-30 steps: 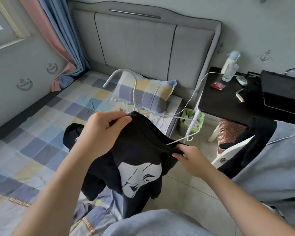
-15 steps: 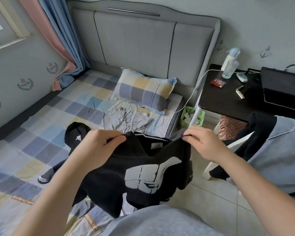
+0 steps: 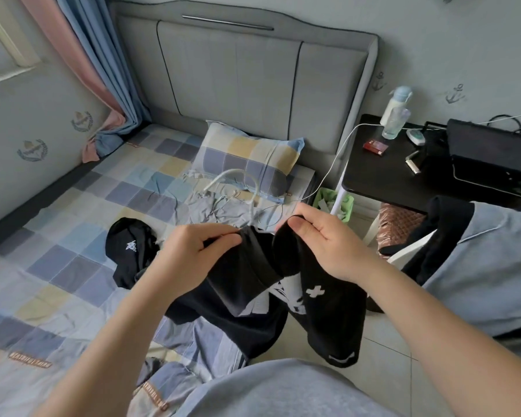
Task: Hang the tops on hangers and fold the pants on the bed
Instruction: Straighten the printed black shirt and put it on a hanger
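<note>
A black top with a white print [image 3: 322, 299] hangs bunched over the bed's edge between my hands. My left hand [image 3: 193, 254] pinches its fabric near the collar. My right hand [image 3: 322, 242] grips another fold of it just to the right. The hook of a white hanger [image 3: 238, 179] rises above and behind my hands; its lower part is hidden in the cloth. A second black garment with a small white logo [image 3: 130, 248] lies on the checked bed [image 3: 57, 236] to the left.
A checked pillow [image 3: 247, 158] lies at the grey headboard. A black side table [image 3: 382, 176] on the right carries a bottle, a red box and a black bag. More clothes hang over a white chair [image 3: 409, 251]. A green basket [image 3: 331, 203] stands on the floor.
My hands have come close together, bunching the black top that was spread wide half a second ago. The hanger's hook shows again above them.
</note>
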The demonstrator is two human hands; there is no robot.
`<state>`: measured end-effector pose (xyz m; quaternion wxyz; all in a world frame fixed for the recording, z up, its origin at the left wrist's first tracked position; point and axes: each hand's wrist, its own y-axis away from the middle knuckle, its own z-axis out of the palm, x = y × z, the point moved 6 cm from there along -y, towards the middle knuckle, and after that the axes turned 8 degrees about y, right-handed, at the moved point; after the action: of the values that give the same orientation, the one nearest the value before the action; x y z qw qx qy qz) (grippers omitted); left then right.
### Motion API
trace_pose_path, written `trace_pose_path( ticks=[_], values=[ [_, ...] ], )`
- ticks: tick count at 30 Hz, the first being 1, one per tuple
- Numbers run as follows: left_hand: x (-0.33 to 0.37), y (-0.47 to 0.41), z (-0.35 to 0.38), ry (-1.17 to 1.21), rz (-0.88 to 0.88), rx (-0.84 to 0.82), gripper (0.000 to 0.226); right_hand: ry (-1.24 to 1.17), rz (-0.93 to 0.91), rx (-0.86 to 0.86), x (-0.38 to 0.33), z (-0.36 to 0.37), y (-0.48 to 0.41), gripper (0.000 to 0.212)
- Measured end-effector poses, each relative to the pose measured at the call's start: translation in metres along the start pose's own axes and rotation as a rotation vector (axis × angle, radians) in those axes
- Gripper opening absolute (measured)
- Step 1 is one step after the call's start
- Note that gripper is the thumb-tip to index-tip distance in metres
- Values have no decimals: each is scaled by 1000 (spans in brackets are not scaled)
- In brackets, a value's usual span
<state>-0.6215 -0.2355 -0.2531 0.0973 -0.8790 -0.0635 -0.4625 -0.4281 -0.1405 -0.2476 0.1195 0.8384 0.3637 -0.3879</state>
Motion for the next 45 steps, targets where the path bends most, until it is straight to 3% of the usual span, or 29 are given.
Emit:
trace_pose_path(
  ticks=[4,9,14,19,24,29,31,38,42,45],
  values=[
    [6,0,1,5,37,2,19,75,15,-103,6,5,5,48],
    [8,-1,8,-24,66,26,19,-16,13,-18,4,15,7,38],
    [4,3,8,-61,128,-66,13,35,0,-17,6,19,7,23],
    [-24,7,-18,-111,120,-11,26,56,-39,91,14,-1,10,38],
    [-57,15,-41,-41,41,113,21,18,-34,90,19,-19,13,40],
    [-80,9,-27,-73,-160,36,7,-68,-43,117,18,-24,16,38],
    [-88,10,-26,-126,-214,40,17,-71,-42,117,17,-30,17,35],
    [-80,12,-40,-28,-172,151,13,-234,64,-218,12,-18,27,25],
    [-68,15,-52,-9,-95,202,25,-233,67,-235,5,-7,32,24],
    [-65,17,-59,21,-88,195,30,-97,113,-195,9,0,31,30]
  ],
)
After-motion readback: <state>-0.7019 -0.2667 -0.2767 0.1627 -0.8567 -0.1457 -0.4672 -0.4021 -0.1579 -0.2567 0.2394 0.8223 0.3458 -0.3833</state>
